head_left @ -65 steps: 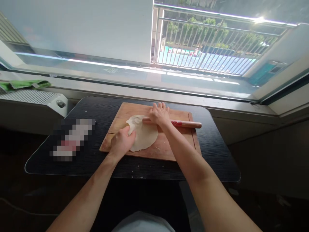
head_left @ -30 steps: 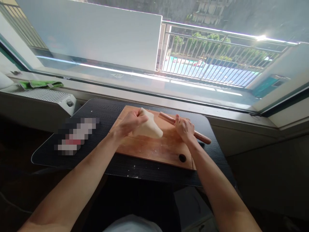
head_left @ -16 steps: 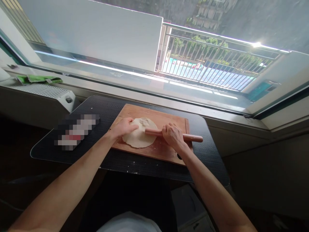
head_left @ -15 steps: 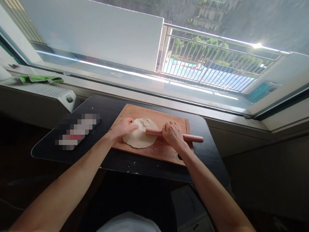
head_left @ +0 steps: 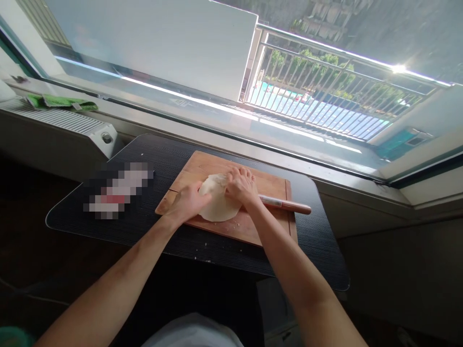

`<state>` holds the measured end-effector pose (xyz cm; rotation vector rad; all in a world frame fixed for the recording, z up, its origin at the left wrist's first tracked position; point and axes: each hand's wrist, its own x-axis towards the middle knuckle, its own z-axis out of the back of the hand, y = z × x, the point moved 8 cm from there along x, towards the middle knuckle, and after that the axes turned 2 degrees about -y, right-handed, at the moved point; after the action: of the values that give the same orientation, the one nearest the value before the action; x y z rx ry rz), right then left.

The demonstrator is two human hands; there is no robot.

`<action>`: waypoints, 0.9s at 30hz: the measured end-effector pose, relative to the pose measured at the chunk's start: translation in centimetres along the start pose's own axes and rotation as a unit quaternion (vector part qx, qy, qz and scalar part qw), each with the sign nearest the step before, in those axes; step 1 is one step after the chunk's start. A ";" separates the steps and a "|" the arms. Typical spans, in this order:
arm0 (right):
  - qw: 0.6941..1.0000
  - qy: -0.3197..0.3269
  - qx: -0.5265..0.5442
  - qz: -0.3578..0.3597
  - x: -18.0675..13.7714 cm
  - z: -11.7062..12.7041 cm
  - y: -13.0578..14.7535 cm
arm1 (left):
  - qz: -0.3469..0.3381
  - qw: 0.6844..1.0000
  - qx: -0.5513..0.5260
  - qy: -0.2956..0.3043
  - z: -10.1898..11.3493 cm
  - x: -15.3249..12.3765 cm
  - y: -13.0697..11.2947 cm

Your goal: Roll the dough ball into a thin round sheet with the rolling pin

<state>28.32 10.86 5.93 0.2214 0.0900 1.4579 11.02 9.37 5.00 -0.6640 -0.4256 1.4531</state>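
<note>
A round, flat sheet of dough [head_left: 219,207] lies on a wooden cutting board [head_left: 269,180]. My left hand [head_left: 191,198] is at its left edge, thumb over the top and fingers closed at the rim. My right hand [head_left: 240,185] is closed over the near end of a wooden rolling pin [head_left: 284,203], at the right side of the dough. That end of the pin is hidden under the hand, and so is part of the dough's edge. The pin's other end sticks out past the board's right side.
The board rests on a black table [head_left: 159,164] with rounded corners, against a window sill. A blurred-out object [head_left: 121,188] lies on the table's left. Beyond the table's left side, a green cloth [head_left: 65,102] lies on a white radiator [head_left: 87,125].
My right hand has slid left along the rolling pin, covering its end over the dough. My left hand stays at the dough's left edge. The view has shifted slightly.
</note>
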 end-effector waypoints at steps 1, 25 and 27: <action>1.000 -0.012 -0.008 0.019 -0.6 0.1 0.4 | 0.010 1.000 -0.012 -0.001 0.0 0.2 0.1; 0.998 0.010 -0.010 0.058 0.1 -0.3 1.2 | 0.028 0.999 0.010 0.036 -1.4 0.6 1.1; 0.999 0.002 -0.012 0.048 0.6 0.0 0.9 | 0.023 0.999 0.008 0.032 -1.4 0.6 1.1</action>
<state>27.47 11.56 6.15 0.2060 0.0647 1.5545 11.13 9.70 3.23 -0.7085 -0.3509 1.4731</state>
